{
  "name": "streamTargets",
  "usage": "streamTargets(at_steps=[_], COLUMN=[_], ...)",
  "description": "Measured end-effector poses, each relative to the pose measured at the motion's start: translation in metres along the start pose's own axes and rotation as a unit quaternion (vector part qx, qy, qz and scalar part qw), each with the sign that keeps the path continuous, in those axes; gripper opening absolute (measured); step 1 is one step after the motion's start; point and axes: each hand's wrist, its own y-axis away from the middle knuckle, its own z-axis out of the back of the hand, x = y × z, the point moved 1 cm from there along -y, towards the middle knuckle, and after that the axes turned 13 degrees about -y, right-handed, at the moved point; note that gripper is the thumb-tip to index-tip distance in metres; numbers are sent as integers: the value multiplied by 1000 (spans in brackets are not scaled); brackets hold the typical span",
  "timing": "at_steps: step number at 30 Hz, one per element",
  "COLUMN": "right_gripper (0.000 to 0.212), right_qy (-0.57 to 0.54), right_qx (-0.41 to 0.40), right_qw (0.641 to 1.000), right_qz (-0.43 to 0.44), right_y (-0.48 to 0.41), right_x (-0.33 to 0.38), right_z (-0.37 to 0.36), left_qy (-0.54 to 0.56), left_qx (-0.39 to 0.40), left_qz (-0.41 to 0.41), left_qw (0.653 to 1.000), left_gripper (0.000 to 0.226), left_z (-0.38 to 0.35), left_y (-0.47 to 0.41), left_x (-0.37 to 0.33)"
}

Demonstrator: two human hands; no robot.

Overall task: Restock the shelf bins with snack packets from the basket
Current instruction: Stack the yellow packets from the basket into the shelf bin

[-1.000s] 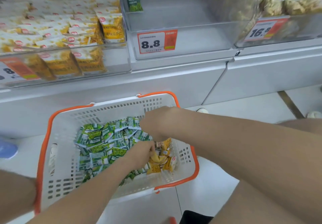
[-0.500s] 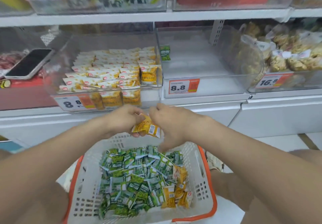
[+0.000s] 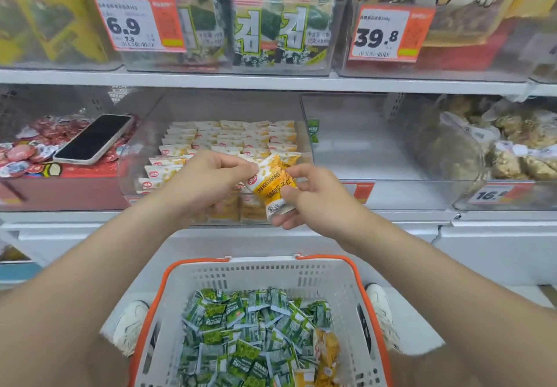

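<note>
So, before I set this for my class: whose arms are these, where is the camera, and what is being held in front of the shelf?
There is no machine here. A person wears a camera on the head, and it looks down at their own arms. The left hand and right hand together pinch one yellow packet in front of a clear bin of matching packets. Below stands a white basket holding mostly green packets. A phone lies in the bin to the left.
</note>
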Motion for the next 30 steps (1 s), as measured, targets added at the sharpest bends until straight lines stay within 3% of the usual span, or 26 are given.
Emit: streamTargets(at_steps=[4,8,13,16,19,22,24,26,27,30], right_gripper=[34,16,22,27,24,27,30,29,28,29], right_qy=[112,202,227,273,292,346,457,606,647,687], right_qx=[-31,-8,-39,-104,-192,-181,-141,-116,-108,-65], right_qw=[992,973,962,942,911,887,836,725,688,676], right_qz=[57,109,148,165,220,245,267,305,311,261], right_y=[-8,-9,-13,-28,-42,-54,-62,-69,-72,-82], right_x=[1,7,9,10,18,24,26,26,25,26], right_z=[5,7,7,14,22,27,23,10,3,-9], left_qy=[19,27,12,-2,-118,-349,-450,-489,-494,-500], left_qx=[4,48,20,-28,-92,-60,9,77,98,114], left_qz=[7,-19,-30,-62,-113,-101,-68,-48,-42,-41], left_qw=[1000,998,999,998,982,930,890,867,863,858], left_gripper=[20,19,17,27,28,38,52,65,68,71], left_z=[9,8,1,-2,-4,-8,-14,-20,-21,-19], left_y=[-11,-13,-14,-16,-25,-31,-32,-33,-33,-36], left_x=[-4,-7,-6,-8,-4,3,8,14,15,18])
